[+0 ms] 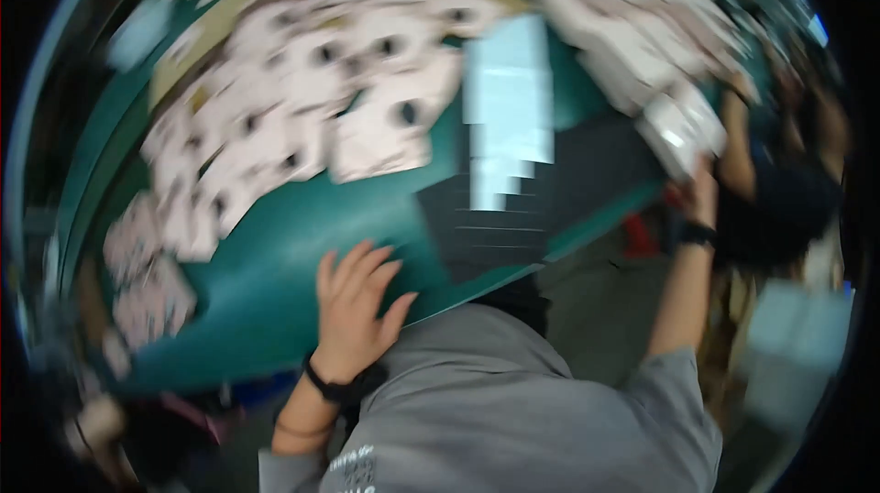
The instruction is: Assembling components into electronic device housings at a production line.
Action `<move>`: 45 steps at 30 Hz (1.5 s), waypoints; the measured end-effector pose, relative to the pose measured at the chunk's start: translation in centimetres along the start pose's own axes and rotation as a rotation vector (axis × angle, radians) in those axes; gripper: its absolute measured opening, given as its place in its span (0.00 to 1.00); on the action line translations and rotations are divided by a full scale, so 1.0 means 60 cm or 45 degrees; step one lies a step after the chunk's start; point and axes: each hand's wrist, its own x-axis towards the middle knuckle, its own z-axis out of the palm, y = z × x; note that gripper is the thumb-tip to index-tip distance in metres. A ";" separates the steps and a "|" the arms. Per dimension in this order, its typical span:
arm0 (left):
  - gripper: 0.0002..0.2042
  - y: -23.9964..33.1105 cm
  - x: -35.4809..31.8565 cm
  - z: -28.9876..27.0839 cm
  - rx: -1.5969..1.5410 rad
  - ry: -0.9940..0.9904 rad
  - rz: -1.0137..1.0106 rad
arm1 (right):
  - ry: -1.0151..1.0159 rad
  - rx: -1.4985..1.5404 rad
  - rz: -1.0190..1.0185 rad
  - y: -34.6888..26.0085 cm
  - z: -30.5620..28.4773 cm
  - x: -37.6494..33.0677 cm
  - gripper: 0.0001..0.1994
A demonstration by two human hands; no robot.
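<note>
My left hand (357,305) hangs over the near edge of the green table, fingers spread and nothing in them. It wears a dark wristband. Off to the right, my right hand (699,198) reaches out and grips the near end of a white box (676,134), with the fingers partly hidden and blurred. That box lies beside another white one, at the end of rows of white boxes (628,53). Between my hands, pale blue-white sheets (509,90) lie overlapped in a strip, their lower part on a dark grey mat (495,232).
Many pale pink pieces with dark oval spots (380,131) cover the far left of the green table (275,218). Small pinkish stacks (151,301) lie at its left end. A person (779,181) stands at the right, an arm by the boxes; another person's arm (96,424) shows lower left.
</note>
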 end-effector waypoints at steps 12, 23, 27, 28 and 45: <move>0.32 -0.244 -0.168 -0.164 0.968 0.855 -0.794 | -0.236 -0.179 -0.075 -0.016 -0.125 0.339 0.40; 0.41 -0.627 -0.407 -0.350 0.898 0.891 -1.766 | -0.481 -0.627 -0.598 -0.102 0.030 -0.199 0.28; 0.48 -0.735 -0.427 -0.380 0.970 0.812 -1.786 | -1.242 -0.789 -0.662 -0.119 0.273 -0.504 0.14; 0.49 -0.755 -0.436 -0.392 0.911 0.780 -1.832 | -1.401 -0.858 -0.751 -0.115 0.313 -0.559 0.12; 0.54 -0.645 -0.389 -0.320 0.643 0.777 -1.663 | -2.189 -0.374 -1.094 0.099 0.669 -0.972 0.31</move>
